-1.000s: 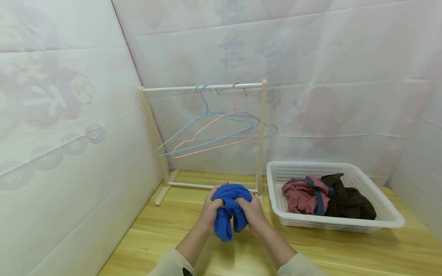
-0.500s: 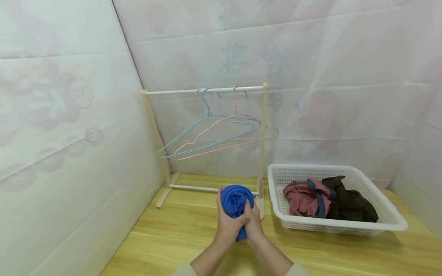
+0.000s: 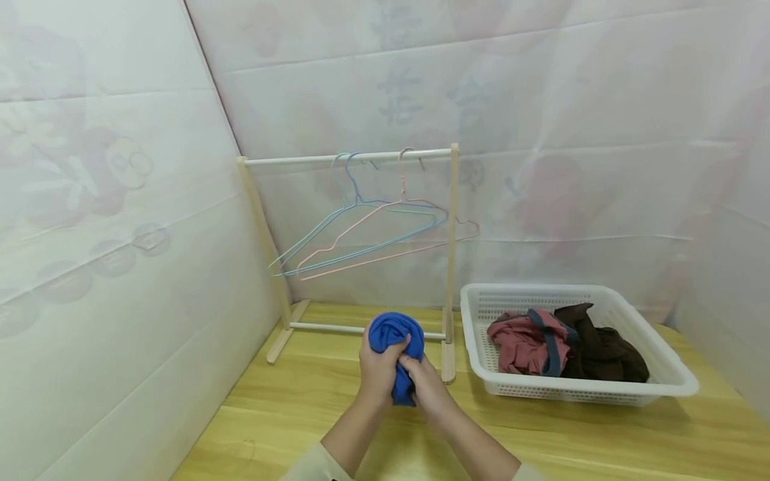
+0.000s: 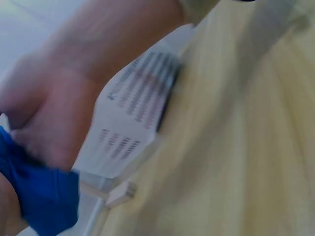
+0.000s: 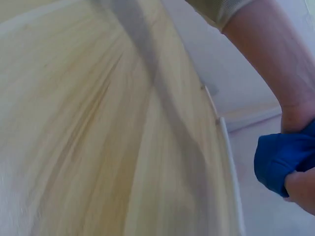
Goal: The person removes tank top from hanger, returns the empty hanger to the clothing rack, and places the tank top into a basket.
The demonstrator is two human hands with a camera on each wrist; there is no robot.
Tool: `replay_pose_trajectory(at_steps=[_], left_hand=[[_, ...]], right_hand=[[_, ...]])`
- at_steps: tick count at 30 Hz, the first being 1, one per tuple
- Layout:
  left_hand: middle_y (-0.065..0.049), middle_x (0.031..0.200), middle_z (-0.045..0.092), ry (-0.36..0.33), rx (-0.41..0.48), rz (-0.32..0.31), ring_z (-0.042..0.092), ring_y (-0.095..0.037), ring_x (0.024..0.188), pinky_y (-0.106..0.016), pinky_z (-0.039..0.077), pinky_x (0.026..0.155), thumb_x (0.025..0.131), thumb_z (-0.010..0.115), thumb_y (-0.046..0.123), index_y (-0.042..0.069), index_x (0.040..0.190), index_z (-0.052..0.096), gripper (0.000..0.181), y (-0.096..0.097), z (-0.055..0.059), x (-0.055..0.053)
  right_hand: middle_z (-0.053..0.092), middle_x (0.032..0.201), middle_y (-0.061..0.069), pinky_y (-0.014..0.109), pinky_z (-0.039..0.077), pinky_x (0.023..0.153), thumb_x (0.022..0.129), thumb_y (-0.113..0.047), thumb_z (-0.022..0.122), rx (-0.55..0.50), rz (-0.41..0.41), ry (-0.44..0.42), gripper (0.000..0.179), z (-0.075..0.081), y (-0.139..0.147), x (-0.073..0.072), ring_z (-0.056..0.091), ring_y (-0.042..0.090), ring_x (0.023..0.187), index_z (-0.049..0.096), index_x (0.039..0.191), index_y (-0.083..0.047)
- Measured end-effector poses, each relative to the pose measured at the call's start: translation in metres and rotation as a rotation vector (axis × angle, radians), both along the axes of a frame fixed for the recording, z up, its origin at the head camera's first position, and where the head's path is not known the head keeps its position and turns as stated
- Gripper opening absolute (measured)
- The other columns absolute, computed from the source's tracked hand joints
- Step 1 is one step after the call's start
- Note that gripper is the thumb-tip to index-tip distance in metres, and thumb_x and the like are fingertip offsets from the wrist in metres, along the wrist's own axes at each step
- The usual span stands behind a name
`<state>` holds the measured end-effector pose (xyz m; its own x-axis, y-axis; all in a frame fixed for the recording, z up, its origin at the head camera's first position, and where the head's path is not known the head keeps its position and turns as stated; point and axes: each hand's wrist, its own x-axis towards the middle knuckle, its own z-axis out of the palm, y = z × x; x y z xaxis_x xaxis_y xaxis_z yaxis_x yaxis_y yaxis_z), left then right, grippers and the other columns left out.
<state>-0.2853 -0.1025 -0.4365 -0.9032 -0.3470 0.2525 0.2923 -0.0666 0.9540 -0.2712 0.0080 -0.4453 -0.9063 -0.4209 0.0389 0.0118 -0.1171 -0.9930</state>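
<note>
A bunched blue garment [image 3: 394,332] is held between both hands above the table, in front of the rack; its exact kind is hidden by the folds. My left hand [image 3: 376,371] grips it from the left, thumb pressed on the front. From the right, lower down, my right hand [image 3: 426,386] grips it with the thumb close to the left thumb. A short end hangs below the hands. Each wrist view catches part of the blue cloth [image 4: 47,199] at its edge, with a hand on either side of it. Most fingers are hidden behind the cloth.
Behind the hands stands a wooden rack [image 3: 451,267] with a white rail [image 3: 289,160]. Pink [image 3: 361,266], blue and green wire hangers hang there. At right, a white plastic basket [image 3: 481,354] holds a dusty-red garment [image 3: 529,344] with blue trim and a dark brown one [image 3: 610,354].
The blue garment has gone from a loose bunch with two dangling ends to a tighter rounded bundle. Both hands have turned it and closed in, lately shifting slightly left in view.
</note>
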Motion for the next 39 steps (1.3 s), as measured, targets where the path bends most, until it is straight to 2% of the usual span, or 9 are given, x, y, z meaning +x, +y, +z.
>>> replay_pose_trajectory(at_steps=[8,12,15,20,23,27,29,33,39], left_hand=[[-0.012,0.135,0.055,-0.015,0.083,0.038,0.054,-0.029,0.12,-0.046,0.046,0.101,0.083,0.074,0.016,0.016,0.141,0.048,0.064,-0.003,0.014,-0.019],[-0.012,0.134,0.055,-0.013,0.096,0.037,0.054,-0.028,0.118,-0.044,0.046,0.1,0.083,0.073,0.013,0.015,0.141,0.048,0.064,0.0,0.016,-0.026],[-0.013,0.129,0.057,-0.028,0.095,-0.017,0.057,-0.027,0.113,-0.042,0.049,0.096,0.082,0.073,0.015,0.012,0.135,0.052,0.057,0.008,0.016,-0.028],[-0.007,0.115,0.062,-0.09,0.072,-0.259,0.061,-0.018,0.099,-0.032,0.052,0.084,0.085,0.068,0.021,0.008,0.124,0.054,0.044,0.027,0.022,-0.025],[-0.002,0.103,0.062,-0.116,0.121,-0.483,0.061,-0.012,0.088,-0.026,0.052,0.076,0.089,0.061,0.025,0.008,0.118,0.054,0.034,0.038,0.027,-0.026],[-0.002,0.11,0.061,-0.137,0.208,-0.736,0.061,-0.012,0.096,-0.025,0.051,0.08,0.092,0.054,0.028,0.009,0.124,0.052,0.037,0.053,0.035,-0.03],[-0.002,0.119,0.059,-0.14,0.233,-0.794,0.059,-0.013,0.105,-0.027,0.049,0.088,0.093,0.053,0.028,0.01,0.131,0.05,0.042,0.061,0.037,-0.031],[0.001,0.125,0.056,-0.132,0.255,-0.853,0.055,-0.013,0.112,-0.028,0.045,0.095,0.093,0.05,0.025,0.015,0.132,0.049,0.04,0.077,0.04,-0.033],[0.003,0.118,0.058,-0.088,0.259,-0.86,0.057,-0.012,0.108,-0.028,0.046,0.093,0.093,0.051,0.026,0.016,0.125,0.053,0.033,0.097,0.041,-0.041]], right_hand=[[0.042,0.151,0.018,0.045,0.055,0.087,0.097,-0.032,0.063,0.178,-0.241,0.283,0.069,0.018,0.023,0.007,0.06,0.037,0.119,0.028,0.155,-0.023],[0.042,0.153,0.007,0.042,0.058,0.078,0.09,-0.026,0.074,0.311,-0.449,0.641,0.072,0.021,0.036,0.005,0.061,0.03,0.118,0.037,0.151,-0.029],[0.02,0.163,0.008,0.058,0.049,0.094,0.079,-0.039,0.082,0.485,-0.486,0.87,0.09,0.018,0.042,-0.002,0.033,0.036,0.143,0.033,0.154,-0.028],[0.0,0.165,0.018,0.063,0.044,0.097,0.063,-0.051,0.088,0.609,-0.382,1.041,0.117,0.015,0.054,-0.015,0.017,0.049,0.146,0.023,0.157,-0.026],[0.005,0.163,0.02,0.059,0.049,0.092,0.059,-0.043,0.093,0.586,-0.427,1.131,0.116,0.017,0.065,-0.023,0.024,0.052,0.142,0.032,0.155,-0.021],[0.017,0.162,0.019,0.058,0.052,0.085,0.058,-0.025,0.096,0.538,-0.535,1.224,0.103,0.023,0.081,-0.034,0.036,0.05,0.135,0.045,0.148,-0.019],[0.026,0.158,0.021,0.058,0.053,0.082,0.065,-0.021,0.091,0.511,-0.597,1.271,0.088,0.025,0.088,-0.039,0.043,0.049,0.13,0.052,0.143,-0.019],[0.043,0.143,0.028,0.061,0.054,0.076,0.085,-0.04,0.073,0.476,-0.764,1.395,0.054,0.023,0.097,-0.046,0.054,0.05,0.117,0.062,0.132,-0.015],[0.052,0.131,0.031,0.061,0.054,0.071,0.094,-0.048,0.058,0.457,-0.919,1.447,0.048,0.021,0.105,-0.056,0.06,0.048,0.107,0.066,0.125,-0.011]])
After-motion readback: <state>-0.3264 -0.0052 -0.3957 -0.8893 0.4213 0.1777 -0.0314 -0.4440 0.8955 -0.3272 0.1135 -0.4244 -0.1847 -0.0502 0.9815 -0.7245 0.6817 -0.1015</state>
